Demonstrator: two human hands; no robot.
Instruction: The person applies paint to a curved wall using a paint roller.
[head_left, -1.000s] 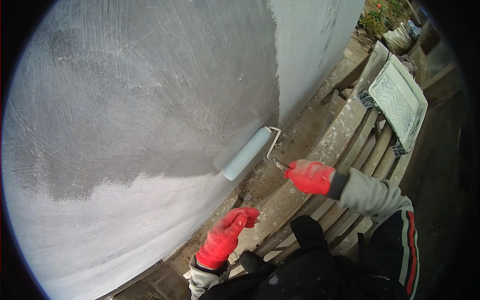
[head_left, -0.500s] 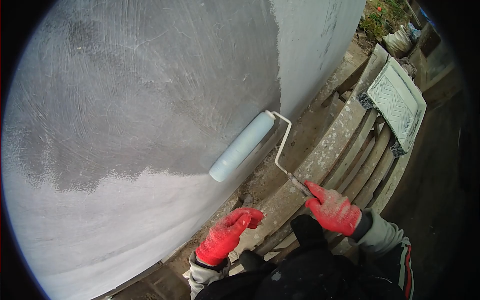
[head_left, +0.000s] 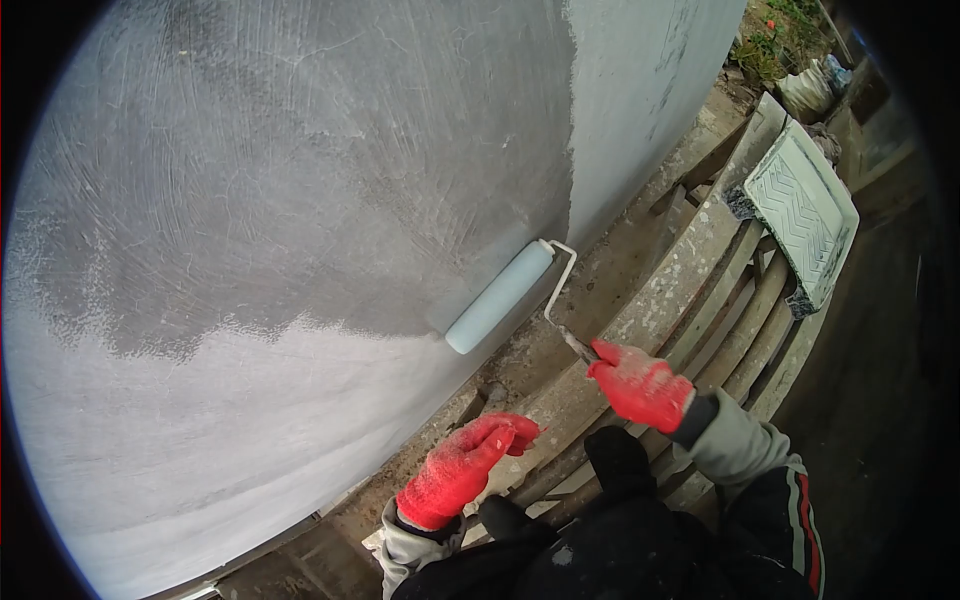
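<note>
My right hand (head_left: 643,385), in a red glove, is closed around the handle of a paint roller (head_left: 500,297). The pale blue roller sleeve lies against the lower part of a grey wall (head_left: 330,180), where darker bare plaster meets lighter painted areas. Its bent wire frame runs from the sleeve's upper end back to the handle. My left hand (head_left: 462,470), also in a red glove, hovers in front of me with its fingers loosely bent and nothing held. It is nearest to the paint-spattered slatted bench (head_left: 660,300).
A paint tray (head_left: 805,215) with a ridged slope and whitish paint rests on the far end of the bench. Behind it are a pale sack (head_left: 806,92) and some plants (head_left: 765,50). My dark shoes stand on the slats, which have gaps between them.
The roller has shifted slightly down and to the right along the wall's lower edge. My right hand has drawn a little up and left; my left hand is nearly unmoved.
</note>
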